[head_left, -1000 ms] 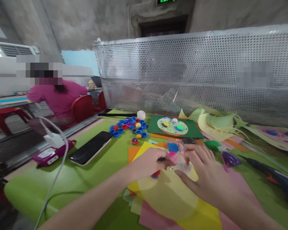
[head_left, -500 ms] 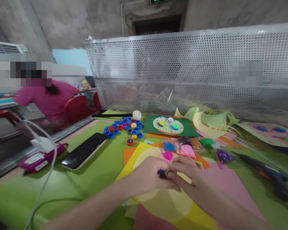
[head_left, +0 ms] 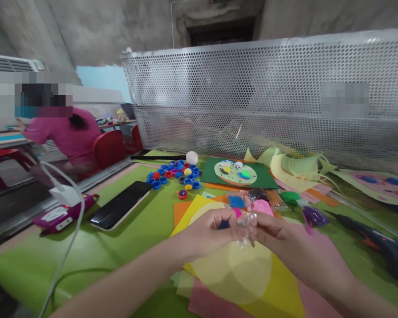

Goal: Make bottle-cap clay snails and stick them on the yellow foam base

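Head view: wrapper partly hides disc between phone and glue gun.

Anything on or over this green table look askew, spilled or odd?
Nothing looks spilled. Mildly untidy: below the left hand and right hand, the yellow sheet lies skewed over a pink sheet; paper offcuts curl in a loose heap near the mesh partition; one red cap sits apart from the other caps.

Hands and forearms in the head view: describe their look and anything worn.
The left hand and right hand wear no gloves, the wrists no watch or bracelet. Both slim forearms show no sleeves or markings. Some fingers are partly hidden; rings are uncertain.
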`<state>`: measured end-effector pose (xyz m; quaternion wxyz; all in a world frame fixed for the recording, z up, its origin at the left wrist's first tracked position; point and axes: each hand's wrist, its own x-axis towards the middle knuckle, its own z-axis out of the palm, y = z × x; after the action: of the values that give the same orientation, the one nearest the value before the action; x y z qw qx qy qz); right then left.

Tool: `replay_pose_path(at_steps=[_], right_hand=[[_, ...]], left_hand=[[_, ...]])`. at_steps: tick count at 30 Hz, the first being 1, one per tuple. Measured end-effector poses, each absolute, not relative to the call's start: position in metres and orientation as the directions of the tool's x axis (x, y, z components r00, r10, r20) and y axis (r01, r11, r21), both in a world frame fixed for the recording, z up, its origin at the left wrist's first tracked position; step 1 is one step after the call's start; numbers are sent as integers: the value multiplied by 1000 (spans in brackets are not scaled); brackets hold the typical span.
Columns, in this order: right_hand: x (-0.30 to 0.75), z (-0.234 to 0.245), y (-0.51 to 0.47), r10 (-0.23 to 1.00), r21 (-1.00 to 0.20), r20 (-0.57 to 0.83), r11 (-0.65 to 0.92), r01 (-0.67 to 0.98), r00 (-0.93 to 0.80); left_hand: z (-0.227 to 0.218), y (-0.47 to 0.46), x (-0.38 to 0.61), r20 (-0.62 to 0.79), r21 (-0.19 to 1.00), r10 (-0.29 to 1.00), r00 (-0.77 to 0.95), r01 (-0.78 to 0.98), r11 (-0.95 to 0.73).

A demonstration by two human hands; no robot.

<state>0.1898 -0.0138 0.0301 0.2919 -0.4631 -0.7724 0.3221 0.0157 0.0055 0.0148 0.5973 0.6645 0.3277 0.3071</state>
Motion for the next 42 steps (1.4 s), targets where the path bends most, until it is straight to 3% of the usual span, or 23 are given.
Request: replay_pose_path(at_steps=[6, 10, 14, 19, 25, 30, 32, 37, 42], right_hand=[[191, 39, -17, 913, -755, 145, 351, 554, -380], [194, 35, -16, 889, -808, 152, 363, 464, -432], [193, 35, -15, 870, -764, 210, 431, 480, -446], [186, 31, -20, 889, -791, 77, 331, 515, -452], [186, 29, -25, 894, -800, 25, 287, 527, -448], [189, 27, -21, 872, -806, 35, 313, 502, -487], [192, 27, -20, 866, -811, 58, 331, 483, -497], [199, 31, -23, 819, -817, 40, 357, 453, -573], [192, 37, -31, 845, -868, -14, 255, 427, -534]], left_hand=[[14, 3, 11, -60, 991, 870, 489, 130, -5], [17, 0, 10, 32, 988, 864, 503, 115, -104], [23, -2, 8, 94, 947, 867, 490, 223, -229], [23, -3, 9, 236, 706, 713, 660, 387, -592], [20, -3, 12, 273, 527, 628, 728, 433, -731], [19, -3, 10, 314, 310, 545, 778, 458, -833], [19, -4, 9, 324, 342, 541, 776, 437, -832], [20, -7, 7, 327, 655, 596, 733, 278, -702], [23, -8, 6, 338, 687, 596, 728, 242, -685]])
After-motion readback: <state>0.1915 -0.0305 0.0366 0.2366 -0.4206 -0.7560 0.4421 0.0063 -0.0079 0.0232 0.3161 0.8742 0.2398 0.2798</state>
